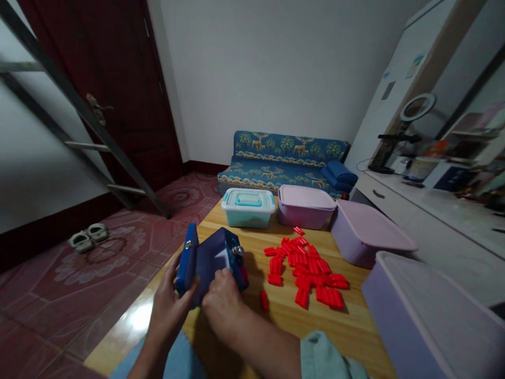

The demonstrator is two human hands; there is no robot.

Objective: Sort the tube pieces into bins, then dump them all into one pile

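A blue box (231,252) with a metal clasp is tipped on the wooden table, its lid swung out to the left. My left hand (171,300) grips that lid (186,263), thumb on the inner side and fingers behind it. Inside the box's opening is my right hand (223,297), its fingers curled; the fingertips are hidden, so what they hold does not show. One small red plastic piece (264,300) lies just right of my right hand. Farther right, a loose pile of similar red pieces (303,266) spreads over the table.
The wooden table (252,342) carries a turquoise lidded bin (248,208) at the back. Lidded purple bins (305,205) line its back and right side. Beyond stands a blue patterned sofa (276,163). A metal ladder (98,131) leans at the left, near shoes (89,237) on the floor.
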